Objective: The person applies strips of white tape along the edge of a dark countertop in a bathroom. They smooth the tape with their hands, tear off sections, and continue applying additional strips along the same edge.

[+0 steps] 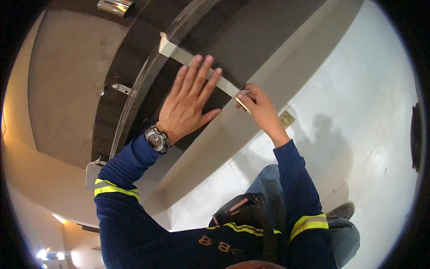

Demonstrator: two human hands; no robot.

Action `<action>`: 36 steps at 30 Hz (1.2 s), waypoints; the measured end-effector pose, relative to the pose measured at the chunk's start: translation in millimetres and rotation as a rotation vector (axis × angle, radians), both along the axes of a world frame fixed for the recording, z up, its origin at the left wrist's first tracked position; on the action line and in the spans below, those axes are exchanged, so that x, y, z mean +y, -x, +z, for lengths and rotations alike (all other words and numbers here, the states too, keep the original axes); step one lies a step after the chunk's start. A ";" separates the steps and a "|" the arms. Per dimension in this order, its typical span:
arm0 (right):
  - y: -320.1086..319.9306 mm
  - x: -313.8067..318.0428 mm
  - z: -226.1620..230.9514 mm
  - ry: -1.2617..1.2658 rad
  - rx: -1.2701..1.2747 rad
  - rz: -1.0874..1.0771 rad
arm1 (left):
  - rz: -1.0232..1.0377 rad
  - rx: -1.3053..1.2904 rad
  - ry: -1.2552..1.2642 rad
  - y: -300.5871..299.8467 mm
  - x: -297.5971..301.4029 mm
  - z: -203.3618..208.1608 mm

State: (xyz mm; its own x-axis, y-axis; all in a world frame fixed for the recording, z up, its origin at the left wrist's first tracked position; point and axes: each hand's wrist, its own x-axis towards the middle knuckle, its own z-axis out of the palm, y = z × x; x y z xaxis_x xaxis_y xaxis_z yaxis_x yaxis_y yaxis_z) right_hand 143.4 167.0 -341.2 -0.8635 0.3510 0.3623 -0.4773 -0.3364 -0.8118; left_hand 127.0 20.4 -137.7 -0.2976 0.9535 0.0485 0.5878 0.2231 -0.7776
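Observation:
A long pale flat strip (229, 88) lies across a dark panel (242, 49). Its far-left end is bent over the panel's raised edge. My left hand (188, 96) rests with straight, spread fingers over the middle of the strip; the wrist wears a dark watch (156, 138). At the strip's near-right end, my right hand (259, 107) is closed, thumb and fingers pinching that end where it passes the panel's edge. Part of the strip is hidden beneath my left fingers.
A chrome fitting (118, 88) juts out left of my hands, and a shiny metal piece (115, 6) sits at the top left. A pale ledge (197, 154) borders the panel. On the white floor (371, 116) is a small brass-coloured square plate (286, 119).

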 end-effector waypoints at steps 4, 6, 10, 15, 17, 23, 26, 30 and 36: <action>4.9 -3.1 -6.9 0.070 0.021 0.004 | 0.071 -0.200 0.189 -7.2 -0.8 -27.5; 6.3 -5.0 -6.5 0.096 0.004 0.002 | 0.043 -0.017 0.212 -8.5 0.2 -35.0; 1.1 -12.4 -1.0 0.195 0.032 -0.018 | 0.045 0.044 0.188 -8.6 0.7 -42.4; 2.2 -8.6 -1.8 0.171 0.030 0.016 | 0.050 0.036 0.156 -8.7 -1.2 -45.9; 8.1 -16.6 -10.6 0.366 0.061 0.127 | 0.045 0.018 0.150 -9.8 -3.3 -45.1; 60.8 -62.9 -56.6 0.633 -0.368 0.037 | 0.012 0.042 0.193 -4.0 -0.1 -41.6; 44.8 -47.0 -101.9 0.559 -0.370 0.063 | 0.025 -0.006 0.243 -6.4 -0.6 -41.7; 33.6 22.1 -116.4 0.507 -0.413 -0.082 | -0.009 -0.148 0.185 -7.0 -9.0 -38.8; 0.5 192.0 -81.3 0.111 -0.396 -0.287 | -0.106 -0.446 0.068 -3.1 -14.0 -42.9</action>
